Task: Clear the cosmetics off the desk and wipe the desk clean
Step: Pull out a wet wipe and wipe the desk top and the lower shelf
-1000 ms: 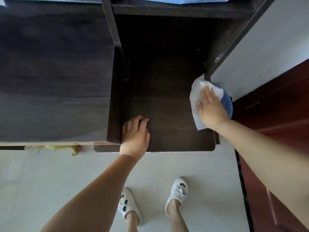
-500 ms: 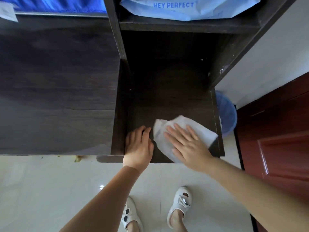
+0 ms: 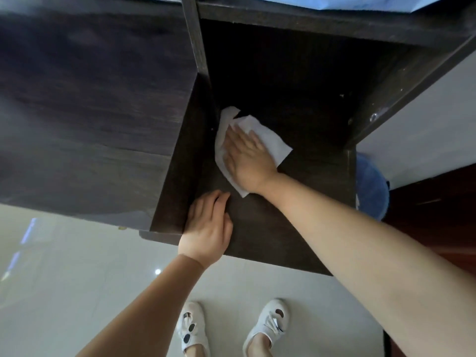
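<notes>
A dark wooden desk (image 3: 304,217) fills the middle of the head view, set between tall dark panels. My right hand (image 3: 246,161) lies flat with straight fingers on a white wipe (image 3: 273,144), pressing it onto the desk near the left inner corner. My left hand (image 3: 208,228) rests palm-down on the desk's front left part, fingers relaxed and holding nothing. No cosmetics are visible on the desk.
A tall dark cabinet side (image 3: 85,112) stands to the left. A blue-lined bin (image 3: 372,186) sits on the floor right of the desk, beside a reddish door (image 3: 435,215). A shelf (image 3: 322,24) hangs above the desk. Pale tiled floor and my white shoes (image 3: 268,323) lie below.
My right hand has slid the wipe from the desk's right edge across the front and then back toward the left inner corner. My left hand has stayed on the front left of the desk.
</notes>
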### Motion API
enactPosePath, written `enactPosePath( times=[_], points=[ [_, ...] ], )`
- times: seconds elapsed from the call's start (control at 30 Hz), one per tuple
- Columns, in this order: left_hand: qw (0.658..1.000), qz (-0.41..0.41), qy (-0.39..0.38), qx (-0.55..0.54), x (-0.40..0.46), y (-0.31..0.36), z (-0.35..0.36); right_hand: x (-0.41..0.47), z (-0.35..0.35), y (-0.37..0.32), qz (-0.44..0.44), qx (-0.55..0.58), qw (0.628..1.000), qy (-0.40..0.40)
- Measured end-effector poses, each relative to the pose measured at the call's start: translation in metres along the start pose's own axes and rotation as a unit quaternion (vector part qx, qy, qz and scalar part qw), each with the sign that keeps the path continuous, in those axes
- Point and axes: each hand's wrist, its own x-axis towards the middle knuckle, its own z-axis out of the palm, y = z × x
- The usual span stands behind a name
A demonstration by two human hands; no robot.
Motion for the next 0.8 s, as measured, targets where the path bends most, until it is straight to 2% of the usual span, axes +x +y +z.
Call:
enactPosePath(
  times=[0.07, 0.1, 0.23, 0.33, 0.4, 0.53, 0.67, 0.8],
  points=[
    [1.0, -0.006, -0.01, 0.002, 0.001, 0.002, -0.001, -0.028, 0.006, -0.009, -0.054, 0.033, 0.998, 0.016],
    [1.0, -0.006, -0.019, 0.007, 0.001, 0.003, -0.002, -0.045, 0.008, -0.008, -0.053, 0.065, 0.996, 0.024],
    [0.997, -0.014, -0.049, 0.05, 0.003, 0.008, -0.009, -0.129, -0.001, 0.007, 0.007, 0.083, 0.996, 0.039],
    [0.991, -0.007, -0.102, 0.081, -0.004, 0.027, -0.03, -0.171, -0.024, 0.017, 0.119, 0.117, 0.985, 0.032],
    [0.988, 0.016, -0.126, 0.09, -0.012, 0.043, -0.045, -0.185, -0.046, 0.021, 0.202, 0.177, 0.963, 0.036],
    [0.988, 0.056, -0.133, 0.061, -0.023, 0.092, -0.098, -0.229, -0.128, 0.017, 0.301, 0.233, 0.917, 0.123],
    [0.989, 0.088, -0.115, 0.015, -0.02, 0.144, -0.133, -0.277, -0.197, 0.021, 0.353, 0.289, 0.872, 0.176],
    [0.986, 0.112, -0.123, -0.03, -0.004, 0.2, -0.142, -0.323, -0.229, 0.047, 0.385, 0.332, 0.838, 0.196]
  ],
)
